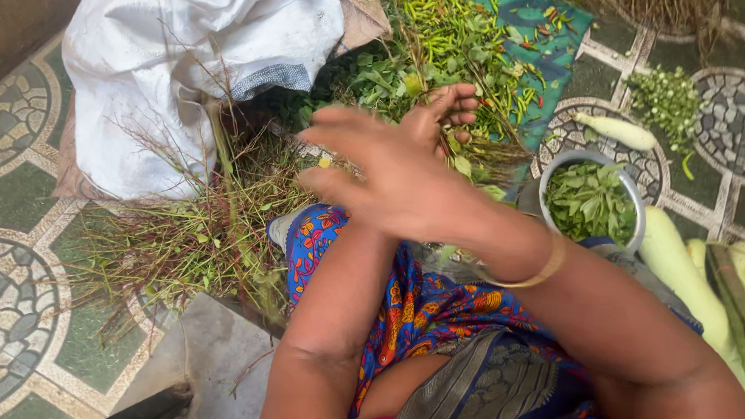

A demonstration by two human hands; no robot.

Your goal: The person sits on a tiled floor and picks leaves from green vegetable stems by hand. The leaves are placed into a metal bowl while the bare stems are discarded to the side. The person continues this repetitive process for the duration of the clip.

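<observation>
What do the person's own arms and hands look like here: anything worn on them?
Both forearms are bare, without sleeves. The right hand has a thin gold-coloured bangle at its wrist. The left hand shows no ring or band that I can make out.

A large white woven sack (176, 63) lies crumpled on the floor, up and to the left of the outstretched fingers (329, 148) of the right hand (391, 181). Its cloth is bunched in soft folds, with a greyish band across the middle and a tan edge at its upper right corner. Dry twigs lie against its lower side. No labels, signs or screens are visible.
</observation>
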